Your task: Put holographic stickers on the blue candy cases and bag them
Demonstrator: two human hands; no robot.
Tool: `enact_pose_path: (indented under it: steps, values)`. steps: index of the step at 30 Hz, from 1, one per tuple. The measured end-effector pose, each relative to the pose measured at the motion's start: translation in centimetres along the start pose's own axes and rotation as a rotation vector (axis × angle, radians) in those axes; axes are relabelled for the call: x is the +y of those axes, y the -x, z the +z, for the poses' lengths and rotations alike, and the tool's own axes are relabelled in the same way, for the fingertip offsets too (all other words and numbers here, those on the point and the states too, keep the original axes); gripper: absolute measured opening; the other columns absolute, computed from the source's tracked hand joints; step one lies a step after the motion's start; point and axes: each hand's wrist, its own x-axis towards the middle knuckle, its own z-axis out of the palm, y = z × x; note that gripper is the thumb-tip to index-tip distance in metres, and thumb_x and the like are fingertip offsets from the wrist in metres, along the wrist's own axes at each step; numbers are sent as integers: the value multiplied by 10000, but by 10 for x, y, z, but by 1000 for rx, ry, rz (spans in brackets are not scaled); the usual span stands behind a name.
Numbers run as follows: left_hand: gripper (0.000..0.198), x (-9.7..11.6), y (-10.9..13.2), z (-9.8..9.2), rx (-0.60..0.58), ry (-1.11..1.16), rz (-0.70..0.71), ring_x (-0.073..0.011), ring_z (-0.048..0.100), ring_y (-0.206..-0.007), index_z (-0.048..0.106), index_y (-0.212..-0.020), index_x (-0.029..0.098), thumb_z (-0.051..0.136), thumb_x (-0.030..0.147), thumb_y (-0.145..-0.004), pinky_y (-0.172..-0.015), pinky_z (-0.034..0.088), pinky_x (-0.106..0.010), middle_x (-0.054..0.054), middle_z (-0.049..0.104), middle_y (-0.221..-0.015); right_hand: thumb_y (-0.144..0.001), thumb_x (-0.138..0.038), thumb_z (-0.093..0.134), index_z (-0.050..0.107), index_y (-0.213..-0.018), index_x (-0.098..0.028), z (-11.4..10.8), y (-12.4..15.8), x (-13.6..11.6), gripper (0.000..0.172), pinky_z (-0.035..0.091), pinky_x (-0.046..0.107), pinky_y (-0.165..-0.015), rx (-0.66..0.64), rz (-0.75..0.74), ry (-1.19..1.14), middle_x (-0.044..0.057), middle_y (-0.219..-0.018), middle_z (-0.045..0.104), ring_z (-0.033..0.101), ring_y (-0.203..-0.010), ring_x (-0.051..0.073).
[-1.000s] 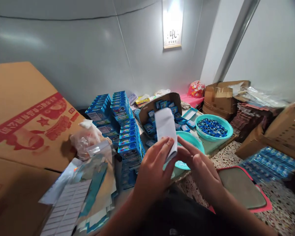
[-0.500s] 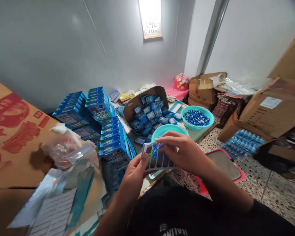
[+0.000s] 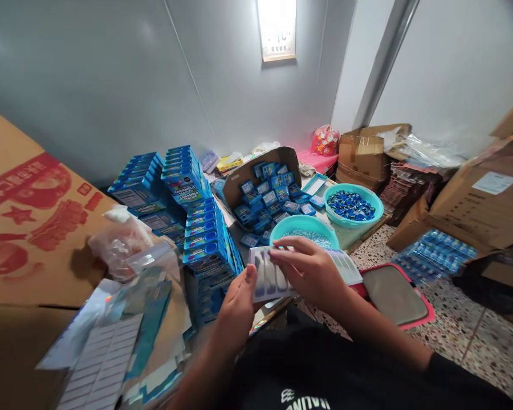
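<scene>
A shiny sticker sheet (image 3: 263,273) with a row of long rounded labels is held up in front of my body. My left hand (image 3: 235,304) grips its left edge, thumb on the face. Across the front of the sheet lies my right hand (image 3: 310,270), fingers stretched out and touching or nearly touching the labels; its thumb is hidden. Past my right wrist the sheet's right end shows. Just behind the sheet stands a turquoise basin (image 3: 277,228) with small pale pieces in it.
Stacked blue display boxes (image 3: 203,233) stand left of my hands. Behind lies a carton (image 3: 231,185) of small blue packs. Another turquoise basin (image 3: 378,213) holds shiny blue pieces. A red-rimmed stool (image 3: 395,296) is at right; a large carton (image 3: 34,273) is at left.
My right fingers have stretched flatter over the sheet. The sheet has tilted, looks paler, and its right end now shows beyond my wrist. The view has shifted slightly left.
</scene>
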Motion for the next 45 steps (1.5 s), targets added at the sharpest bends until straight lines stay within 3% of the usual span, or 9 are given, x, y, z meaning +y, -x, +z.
enact_pose_path:
  steps: [8,17,22,26,31,35,38,42,45]
  values:
    - [731,-6,-1,-4,50,-64,-58,-297,701,-1016,654,-1214,144,745,686,-731,-843,581,-371,-117,739,-1111,-929,-222,659,676,-1240,-188,1,0,5,313,585,328,-763,-27,127,-143,92,-992,686,660,-872,183]
    - [646,-6,-13,10,-55,23,-101,-273,700,-986,647,-1208,158,728,639,-785,-802,593,-358,-114,723,-1142,-954,-185,611,752,-1074,-191,6,9,21,186,574,342,-771,92,10,-34,99,-976,689,659,-884,188]
    - [712,-9,-26,20,-11,31,-86,-264,702,-911,651,-1200,113,761,645,-740,-727,596,-336,-126,728,-1054,-896,-206,699,748,-981,-203,5,16,31,98,552,436,-889,89,34,44,126,-1126,683,635,-1047,252]
    - [570,-19,-62,33,-34,70,-57,-241,708,-850,637,-1205,136,671,577,-845,-674,596,-328,-121,730,-1027,-792,-184,794,715,-857,-212,-10,21,42,106,456,574,-1026,-105,86,13,123,-1257,658,565,-1225,338]
    - [556,-51,-137,61,-8,-64,-90,-306,727,-844,631,-1135,103,494,602,-931,-716,608,-473,-188,718,-1011,-826,-147,721,643,-846,-209,-51,28,74,102,546,366,-852,-237,351,-444,49,-961,730,687,-918,199]
    - [581,-66,-174,84,105,-164,65,-369,492,-1356,602,-1244,143,773,450,-781,-1097,432,-529,-214,523,-1441,-833,-324,762,665,-831,-207,-72,32,108,152,532,360,-813,-127,611,-471,47,-884,739,677,-859,204]
    - [618,-58,-162,88,95,-195,231,-283,318,-1485,650,-1222,194,844,476,-708,-1239,221,-373,-121,462,-1530,-793,-368,799,688,-835,-202,-74,26,123,204,521,354,-802,-115,697,-457,50,-874,742,668,-848,204]
    - [760,-35,-112,71,-248,-48,181,-304,645,-1174,645,-1285,217,550,798,-805,-1036,480,-436,-128,684,-1255,-732,-385,845,696,-800,-191,-62,3,120,253,524,321,-768,-190,777,-714,52,-860,744,671,-810,182]
    - [619,-25,-79,51,-315,-4,148,-272,712,-1029,682,-1230,224,584,708,-857,-925,533,-387,-106,730,-1139,-702,-413,863,679,-747,-188,-47,-15,107,294,515,293,-702,-271,843,-893,31,-791,722,651,-732,154]
